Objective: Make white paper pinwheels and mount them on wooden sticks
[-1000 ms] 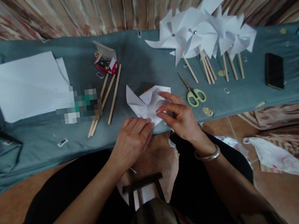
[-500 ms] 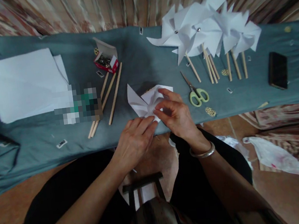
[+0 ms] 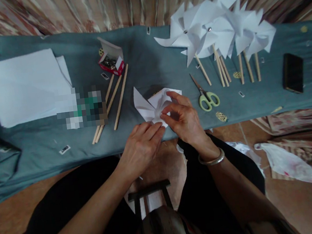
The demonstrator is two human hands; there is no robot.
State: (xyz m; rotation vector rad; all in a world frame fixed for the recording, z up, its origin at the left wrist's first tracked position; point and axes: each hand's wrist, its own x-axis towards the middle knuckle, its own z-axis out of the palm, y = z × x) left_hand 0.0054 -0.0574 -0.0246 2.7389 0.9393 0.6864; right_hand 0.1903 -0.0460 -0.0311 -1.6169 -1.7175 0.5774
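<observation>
Landmark: folded paper [image 3: 150, 106], on the grey cloth [image 3: 152, 64] at its near edge, before the seated person
Left hand [image 3: 139, 147]: fingertips flat on the paper's near corner, pressing, not closed round it
Right hand [image 3: 184, 119]: thumb and fingers pinched on a flap at the paper's right side
Right of paper: scissors [image 3: 206, 96]; beyond them, finished pinwheels [image 3: 213, 30]
Left of paper: wooden sticks [image 3: 114, 99]; pin box [image 3: 111, 61]
Advice: judged best to keep the centre pinned flat while drawing each flap in; crease lightly
</observation>
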